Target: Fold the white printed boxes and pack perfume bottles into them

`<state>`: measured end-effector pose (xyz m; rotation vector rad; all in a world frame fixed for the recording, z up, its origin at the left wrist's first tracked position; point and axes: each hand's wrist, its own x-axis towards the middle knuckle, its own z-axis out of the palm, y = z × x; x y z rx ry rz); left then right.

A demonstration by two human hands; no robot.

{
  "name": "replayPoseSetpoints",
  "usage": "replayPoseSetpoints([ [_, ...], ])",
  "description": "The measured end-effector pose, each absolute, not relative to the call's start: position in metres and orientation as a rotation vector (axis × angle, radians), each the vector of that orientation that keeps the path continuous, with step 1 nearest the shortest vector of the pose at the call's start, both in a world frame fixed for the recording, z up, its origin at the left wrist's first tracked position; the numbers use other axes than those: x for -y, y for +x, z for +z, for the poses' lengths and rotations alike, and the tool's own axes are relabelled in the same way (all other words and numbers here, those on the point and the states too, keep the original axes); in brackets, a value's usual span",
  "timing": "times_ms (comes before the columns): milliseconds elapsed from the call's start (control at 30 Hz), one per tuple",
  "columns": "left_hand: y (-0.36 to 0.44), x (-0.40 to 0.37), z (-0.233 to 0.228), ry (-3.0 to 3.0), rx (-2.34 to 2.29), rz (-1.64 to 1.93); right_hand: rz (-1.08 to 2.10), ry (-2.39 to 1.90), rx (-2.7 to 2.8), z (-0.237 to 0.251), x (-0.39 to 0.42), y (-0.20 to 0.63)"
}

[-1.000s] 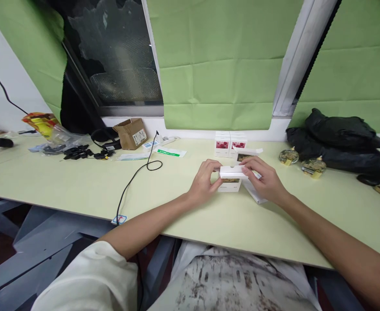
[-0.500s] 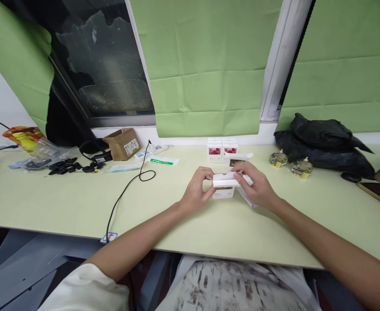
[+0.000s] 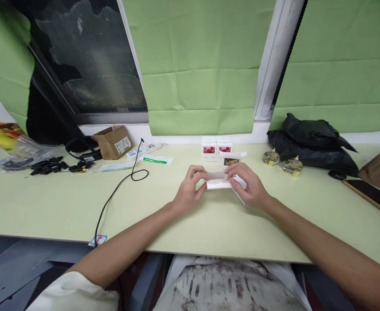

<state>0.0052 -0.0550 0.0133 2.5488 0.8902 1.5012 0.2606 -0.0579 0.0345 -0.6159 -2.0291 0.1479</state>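
A small white cardboard box (image 3: pixel 218 185) is held just over the table, its near white edge facing me. My left hand (image 3: pixel 190 186) pinches its left end between thumb and fingers. At the right end, my right hand (image 3: pixel 250 186) grips it, fingers bent over the top and thumb on the near side. A white panel slants down below the right thumb. Close behind the right fingers stands a white box with a dark and gold picture (image 3: pixel 231 161), its top flap raised. My fingers cover part of the held box.
Several white boxes with red pictures (image 3: pixel 209 150) stand at the back. Two gold-trimmed glass bottles (image 3: pixel 270 158) lie right of them, before black plastic bags (image 3: pixel 309 147). A phone (image 3: pixel 374 196) lies far right. Leftward are a black cable (image 3: pixel 112 194), an opened brown carton (image 3: pixel 114 142) and black parts (image 3: pixel 49 166).
The held box has tipped, so its printed lower panel no longer shows and more of its inner side does. Both hands keep their grip. The whole view has shifted slightly to the right.
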Motion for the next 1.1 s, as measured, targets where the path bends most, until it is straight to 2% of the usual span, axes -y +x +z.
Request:
replayPoseSetpoints([
  [333, 0.007, 0.052, 0.014, 2.32, -0.847, 1.515, 0.17, -0.686, 1.998, 0.03, 0.054, 0.262],
  [567, 0.001, 0.042, 0.018, 2.217, -1.009, 1.585, 0.079, -0.833, 1.825, 0.032, 0.045, 0.268],
  [733, -0.019, 0.019, 0.023, 2.125, -1.17, 1.709, 0.017, -1.097, 1.692, 0.036, 0.036, 0.282],
  [1100, -0.039, -0.01, 0.009, 1.947, -1.38, 1.715, -0.117, -1.92, 2.173, 0.05, 0.031, 0.291],
])
